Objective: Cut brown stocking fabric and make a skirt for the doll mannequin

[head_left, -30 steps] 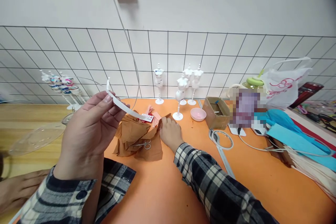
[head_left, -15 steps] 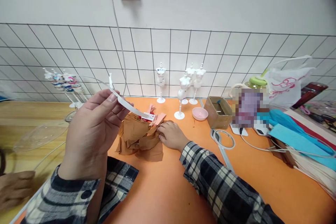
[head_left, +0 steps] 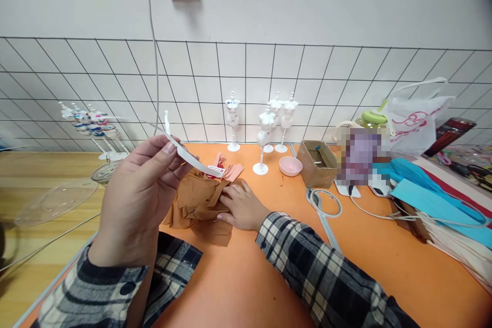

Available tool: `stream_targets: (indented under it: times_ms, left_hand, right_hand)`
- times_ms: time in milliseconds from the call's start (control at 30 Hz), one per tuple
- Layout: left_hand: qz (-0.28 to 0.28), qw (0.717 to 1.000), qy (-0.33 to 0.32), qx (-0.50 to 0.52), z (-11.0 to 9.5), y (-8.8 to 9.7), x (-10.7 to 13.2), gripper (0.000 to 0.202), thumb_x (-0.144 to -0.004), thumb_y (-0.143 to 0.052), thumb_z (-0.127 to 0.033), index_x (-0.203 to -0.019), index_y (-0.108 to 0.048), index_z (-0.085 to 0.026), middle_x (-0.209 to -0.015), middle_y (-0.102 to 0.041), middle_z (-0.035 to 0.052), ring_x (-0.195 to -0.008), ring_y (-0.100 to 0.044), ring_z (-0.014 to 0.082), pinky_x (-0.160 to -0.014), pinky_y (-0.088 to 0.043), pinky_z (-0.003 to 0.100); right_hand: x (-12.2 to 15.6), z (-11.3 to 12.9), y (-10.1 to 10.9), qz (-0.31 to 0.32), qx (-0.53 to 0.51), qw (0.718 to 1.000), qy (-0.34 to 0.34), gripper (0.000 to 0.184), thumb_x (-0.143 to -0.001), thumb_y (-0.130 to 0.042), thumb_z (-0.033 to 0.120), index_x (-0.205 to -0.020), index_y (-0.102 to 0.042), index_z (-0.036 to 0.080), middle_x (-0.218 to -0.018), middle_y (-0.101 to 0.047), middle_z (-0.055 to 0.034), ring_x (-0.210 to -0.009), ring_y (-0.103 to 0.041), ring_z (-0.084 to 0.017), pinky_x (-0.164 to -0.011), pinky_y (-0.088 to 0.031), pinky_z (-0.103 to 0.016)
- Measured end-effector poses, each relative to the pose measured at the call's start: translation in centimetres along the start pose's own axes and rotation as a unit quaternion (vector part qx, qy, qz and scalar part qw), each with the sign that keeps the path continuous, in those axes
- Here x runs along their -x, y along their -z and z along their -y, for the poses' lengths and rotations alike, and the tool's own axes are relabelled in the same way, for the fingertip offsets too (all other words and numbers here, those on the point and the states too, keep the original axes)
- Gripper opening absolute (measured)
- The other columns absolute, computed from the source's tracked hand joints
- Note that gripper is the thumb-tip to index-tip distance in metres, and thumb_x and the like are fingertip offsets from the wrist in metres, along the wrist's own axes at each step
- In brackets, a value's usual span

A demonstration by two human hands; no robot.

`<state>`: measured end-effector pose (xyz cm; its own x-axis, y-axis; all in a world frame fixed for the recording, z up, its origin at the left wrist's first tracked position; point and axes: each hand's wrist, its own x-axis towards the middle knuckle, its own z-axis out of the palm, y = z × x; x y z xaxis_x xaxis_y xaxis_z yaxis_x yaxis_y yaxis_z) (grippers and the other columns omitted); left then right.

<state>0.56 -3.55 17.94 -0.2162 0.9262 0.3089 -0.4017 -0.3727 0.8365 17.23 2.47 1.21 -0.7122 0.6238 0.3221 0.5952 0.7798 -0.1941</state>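
Raised at the left, my left hand [head_left: 140, 189] pinches a narrow white strip of ribbon or tape [head_left: 188, 158] between thumb and fingers. The strip curves down toward a heap of brown fabric [head_left: 196, 195] on the orange table. My right hand [head_left: 244, 207] lies on the heap's right side, fingers spread over the cloth and thumb apart. At the back of the heap are salmon-pink strips [head_left: 233, 171] and a small white label with red print [head_left: 216, 170]. The strip's lower end overlaps the label in view; I cannot tell whether they touch.
Several white mini dress forms [head_left: 266, 123] stand near the tiled wall, with a pink bowl [head_left: 291, 166] and an open cardboard box [head_left: 315, 164] beside them. Ribbon-wrapped forms [head_left: 90, 125] stand left. Cables, a ribbon roll [head_left: 326, 204] and blue cloth [head_left: 426, 200] lie right.
My right hand has moved slightly left and toward me, and the brown fabric has shifted the same way. The left hand still holds the strip. Another person's hand has left view at lower left.
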Motion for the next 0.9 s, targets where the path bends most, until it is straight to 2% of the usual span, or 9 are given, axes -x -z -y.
stream_targets:
  times_ms: [100, 167, 300, 467, 533, 600, 700, 800, 900]
  left_hand:
    - [0.004, 1.000, 0.000, -0.009, 0.1, -0.1, 0.1, 0.012, -0.076, -0.073, -0.013, -0.086, -0.068, -0.016, -0.080, -0.067, -0.0015, -0.070, -0.063, 0.0084, -0.067, -0.059, 0.018]
    - [0.007, 1.000, 0.000, -0.011, 0.1, -0.2, 0.2, 0.011, -0.076, -0.074, -0.014, -0.085, -0.068, -0.016, -0.079, -0.068, -0.0017, -0.069, -0.063, 0.0080, -0.066, -0.058, 0.017]
    - [0.009, 1.000, 0.000, -0.010, 0.0, -0.2, 0.3, 0.012, -0.075, -0.074, -0.013, -0.085, -0.068, -0.016, -0.079, -0.068, -0.0017, -0.070, -0.064, 0.0079, -0.066, -0.058, 0.016]
    - [0.007, 1.000, 0.001, -0.006, 0.2, -0.3, 0.3, 0.013, -0.075, -0.074, -0.012, -0.086, -0.068, -0.015, -0.078, -0.069, -0.0017, -0.068, -0.064, 0.0077, -0.065, -0.059, 0.016]
    - [0.012, 1.000, 0.001, 0.001, 0.2, -0.4, 0.3, 0.013, -0.075, -0.074, -0.011, -0.085, -0.069, -0.016, -0.077, -0.069, -0.0014, -0.068, -0.065, 0.0079, -0.066, -0.059, 0.016]
    - [0.023, 1.000, 0.004, 0.009, 0.4, -0.6, 0.4, 0.011, -0.075, -0.074, -0.011, -0.084, -0.069, -0.015, -0.077, -0.070, -0.0013, -0.068, -0.065, 0.0077, -0.067, -0.059, 0.016]
    - [0.038, 0.999, 0.014, 0.012, 0.6, -0.9, 0.7, 0.011, -0.075, -0.074, -0.011, -0.084, -0.069, -0.016, -0.076, -0.070, -0.0017, -0.067, -0.065, 0.0076, -0.066, -0.058, 0.016]
    - [0.051, 0.998, 0.025, 0.002, 0.8, -1.1, 1.0, 0.010, -0.075, -0.074, -0.012, -0.084, -0.070, -0.016, -0.078, -0.070, -0.0011, -0.069, -0.065, 0.0082, -0.065, -0.057, 0.015]
    - [0.072, 0.997, 0.031, -0.017, 0.9, -1.2, 1.2, 0.010, -0.075, -0.075, -0.014, -0.083, -0.071, -0.017, -0.081, -0.071, -0.0009, -0.071, -0.064, 0.0087, -0.066, -0.057, 0.015]
  right_hand:
    - [0.0, 0.1, 0.4, -0.003, -0.017, 1.000, -0.005, 0.069, -0.078, -0.059, 0.069, -0.125, -0.054, 0.020, -0.121, -0.058, -0.0108, -0.114, -0.047, -0.027, -0.102, -0.028, -0.046]
    - [-0.1, 0.0, 0.6, 0.011, -0.026, 1.000, -0.002, 0.068, -0.074, -0.062, 0.070, -0.119, -0.057, 0.019, -0.112, -0.061, -0.0095, -0.107, -0.051, -0.026, -0.096, -0.032, -0.042]
    - [-0.2, -0.2, 0.2, 0.010, -0.026, 0.999, -0.017, 0.026, -0.092, -0.054, 0.043, -0.102, -0.065, 0.021, -0.105, -0.064, -0.0051, -0.101, -0.054, -0.021, -0.085, -0.036, -0.033]
    - [-0.5, -0.3, -0.3, -0.044, -0.026, 0.991, -0.128, 0.028, -0.095, -0.051, 0.032, -0.120, -0.054, 0.020, -0.093, -0.066, -0.0035, -0.085, -0.058, -0.018, -0.073, -0.038, -0.030]
    - [-0.8, -0.4, -0.3, -0.066, 0.011, 0.987, -0.147, 0.026, -0.094, -0.050, 0.024, -0.119, -0.053, 0.019, -0.099, -0.065, -0.0061, -0.089, -0.056, -0.020, -0.072, -0.038, -0.031]
    - [-1.1, -0.4, -0.3, -0.067, 0.049, 0.991, -0.105, 0.018, -0.095, -0.047, 0.020, -0.107, -0.059, 0.020, -0.106, -0.063, -0.0078, -0.097, -0.052, -0.022, -0.078, -0.037, -0.034]
    - [-1.3, -0.4, -0.6, -0.040, 0.067, 0.996, -0.035, 0.017, -0.095, -0.047, 0.022, -0.093, -0.064, 0.021, -0.098, -0.063, -0.0063, -0.097, -0.051, -0.022, -0.083, -0.035, -0.037]
    - [-0.9, -0.8, -0.6, -0.042, 0.024, 0.998, -0.028, 0.015, -0.093, -0.052, 0.024, -0.093, -0.067, 0.022, -0.090, -0.065, -0.0034, -0.095, -0.052, -0.020, -0.088, -0.034, -0.037]
    - [-0.1, -1.4, -0.2, -0.084, -0.049, 0.994, -0.042, 0.019, -0.086, -0.054, 0.013, -0.095, -0.068, 0.023, -0.092, -0.067, -0.0018, -0.095, -0.054, -0.019, -0.087, -0.035, -0.035]
